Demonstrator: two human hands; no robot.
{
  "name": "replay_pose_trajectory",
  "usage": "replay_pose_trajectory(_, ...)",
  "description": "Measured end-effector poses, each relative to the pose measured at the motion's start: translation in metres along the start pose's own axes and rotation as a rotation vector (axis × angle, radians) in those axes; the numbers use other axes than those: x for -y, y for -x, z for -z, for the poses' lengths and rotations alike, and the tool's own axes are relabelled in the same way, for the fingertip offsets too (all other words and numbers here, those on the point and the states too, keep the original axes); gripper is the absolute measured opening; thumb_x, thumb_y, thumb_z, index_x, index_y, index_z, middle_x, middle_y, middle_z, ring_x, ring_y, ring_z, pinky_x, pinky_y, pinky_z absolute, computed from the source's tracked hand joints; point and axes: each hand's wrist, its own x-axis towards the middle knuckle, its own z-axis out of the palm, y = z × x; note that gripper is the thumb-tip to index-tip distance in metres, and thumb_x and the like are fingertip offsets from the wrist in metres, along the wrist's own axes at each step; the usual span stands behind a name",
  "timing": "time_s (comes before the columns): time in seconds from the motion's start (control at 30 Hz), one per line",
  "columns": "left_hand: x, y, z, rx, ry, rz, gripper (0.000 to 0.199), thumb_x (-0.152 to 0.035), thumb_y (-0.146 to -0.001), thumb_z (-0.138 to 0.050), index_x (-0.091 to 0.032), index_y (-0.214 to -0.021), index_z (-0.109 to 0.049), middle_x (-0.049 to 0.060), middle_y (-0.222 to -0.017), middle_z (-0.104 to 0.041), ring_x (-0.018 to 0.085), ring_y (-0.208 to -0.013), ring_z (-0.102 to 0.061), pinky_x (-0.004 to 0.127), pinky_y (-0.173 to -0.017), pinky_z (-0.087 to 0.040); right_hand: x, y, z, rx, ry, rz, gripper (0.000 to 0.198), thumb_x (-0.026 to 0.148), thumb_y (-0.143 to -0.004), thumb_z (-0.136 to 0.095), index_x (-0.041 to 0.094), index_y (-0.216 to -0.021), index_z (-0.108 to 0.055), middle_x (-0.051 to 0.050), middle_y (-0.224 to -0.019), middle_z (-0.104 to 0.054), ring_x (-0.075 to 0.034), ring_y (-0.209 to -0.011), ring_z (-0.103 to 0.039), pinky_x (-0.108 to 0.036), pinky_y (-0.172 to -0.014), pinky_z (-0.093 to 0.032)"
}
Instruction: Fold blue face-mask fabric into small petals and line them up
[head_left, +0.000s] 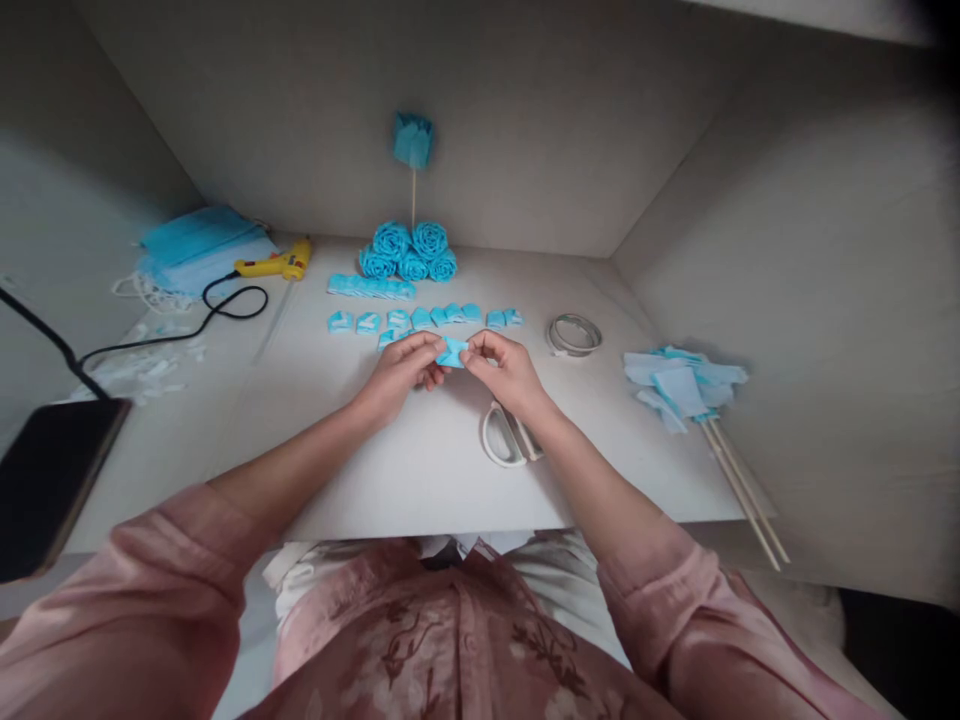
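A small blue fabric piece [453, 352] is stretched between my two hands, just above the white table. My left hand [401, 373] pinches its left end between thumb and fingers. At the right end, my right hand [507, 370] grips it the same way. Just beyond my hands lies a row of folded blue pieces [450, 314], with one more partly hidden behind my left hand. White-handled scissors [501, 436] rest on the table below my right hand, partly covered by my right forearm.
Rolled blue fabric roses [412, 264] are stacked at the back, near a blue flower on a stick [413, 140]. Face masks [202, 245] and a yellow glue gun [277, 262] lie back left. A tape roll [574, 335], sticks with blue-white fabric [686, 385] and a phone [56, 480] flank me.
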Motion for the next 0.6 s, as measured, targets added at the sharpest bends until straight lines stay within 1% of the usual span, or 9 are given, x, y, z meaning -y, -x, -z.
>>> replay_pose_trajectory(0.1, 0.001, -0.001, 0.001, 0.003, -0.078, -0.011, 0.025, -0.037, -0.071, -0.072, -0.016, -0.076, -0.059, -0.002, -0.059, -0.060, 0.008, -0.050, -0.051, 0.021, -0.050, -0.037, 0.000, 0.000, -0.001, 0.002, 0.008, 0.008, 0.021, 0.038, -0.078, -0.060, 0.019, -0.071, -0.053, 0.004, -0.067, -0.051, -0.011, -0.065, -0.047, -0.025, -0.068, -0.039)
replay_pose_trajectory(0.23, 0.004, -0.002, 0.003, -0.031, -0.170, -0.022, 0.024, -0.035, -0.068, -0.074, -0.016, -0.073, -0.061, -0.003, -0.054, -0.058, 0.008, -0.049, -0.049, 0.021, -0.050, -0.037, -0.002, 0.002, -0.004, 0.010, 0.031, 0.003, 0.020, 0.037, -0.077, -0.060, 0.019, -0.072, -0.055, 0.003, -0.068, -0.055, -0.011, -0.066, -0.050, -0.026, -0.070, -0.041)
replay_pose_trajectory(0.3, 0.005, -0.003, 0.004, -0.053, -0.185, -0.036, 0.022, -0.034, -0.069, -0.073, -0.016, -0.073, -0.061, -0.003, -0.055, -0.058, 0.008, -0.049, -0.049, 0.021, -0.050, -0.037, -0.002, 0.002, -0.003, 0.023, 0.030, 0.021, 0.019, 0.036, -0.078, -0.060, 0.018, -0.074, -0.057, 0.002, -0.071, -0.059, -0.012, -0.069, -0.053, -0.026, -0.072, -0.042)
replay_pose_trajectory(0.37, 0.004, -0.003, 0.005, -0.077, -0.185, -0.050, 0.021, -0.034, -0.071, -0.071, -0.016, -0.074, -0.061, -0.003, -0.056, -0.058, 0.008, -0.049, -0.048, 0.021, -0.050, -0.035, -0.003, -0.002, 0.004, 0.029, 0.004, 0.042, 0.018, 0.035, -0.080, -0.059, 0.017, -0.081, -0.062, 0.000, -0.077, -0.064, -0.012, -0.073, -0.056, -0.026, -0.075, -0.044)
replay_pose_trajectory(0.43, 0.001, -0.002, 0.005, -0.102, -0.164, -0.045, 0.021, -0.034, -0.070, -0.070, -0.016, -0.074, -0.061, -0.003, -0.057, -0.058, 0.008, -0.050, -0.049, 0.022, -0.050, -0.035, -0.002, -0.009, 0.020, -0.002, -0.035, 0.056, 0.023, 0.035, -0.083, -0.057, 0.018, -0.094, -0.066, -0.002, -0.085, -0.069, -0.013, -0.078, -0.060, -0.027, -0.079, -0.047)
replay_pose_trajectory(0.5, -0.001, -0.001, 0.003, -0.114, -0.141, -0.035, 0.021, -0.033, -0.068, -0.071, -0.016, -0.073, -0.060, -0.003, -0.058, -0.058, 0.008, -0.051, -0.050, 0.022, -0.051, -0.036, -0.001, -0.017, 0.046, -0.076, -0.030, 0.060, 0.030, 0.034, -0.085, -0.055, 0.018, -0.107, -0.066, -0.003, -0.091, -0.071, -0.013, -0.081, -0.062, -0.027, -0.080, -0.048)
replay_pose_trajectory(0.53, -0.002, 0.000, 0.002, -0.114, -0.135, -0.030, 0.021, -0.033, -0.068, -0.071, -0.016, -0.072, -0.059, -0.002, -0.058, -0.058, 0.008, -0.051, -0.050, 0.022, -0.051, -0.036, 0.000, -0.021, 0.061, -0.118, 0.015, 0.060, 0.031, 0.034, -0.086, -0.054, 0.018, -0.111, -0.066, -0.004, -0.093, -0.072, -0.013, -0.080, -0.062, -0.027, -0.078, -0.049)
replay_pose_trajectory(0.6, -0.002, 0.001, 0.000, -0.102, -0.132, -0.020, 0.022, -0.033, -0.067, -0.071, -0.016, -0.071, -0.059, -0.002, -0.059, -0.058, 0.009, -0.052, -0.050, 0.022, -0.051, -0.036, 0.001, -0.027, 0.094, -0.173, 0.197, 0.059, 0.030, 0.029, -0.086, -0.054, 0.018, -0.110, -0.067, -0.004, -0.094, -0.072, -0.013, -0.081, -0.063, -0.027, -0.077, -0.049)
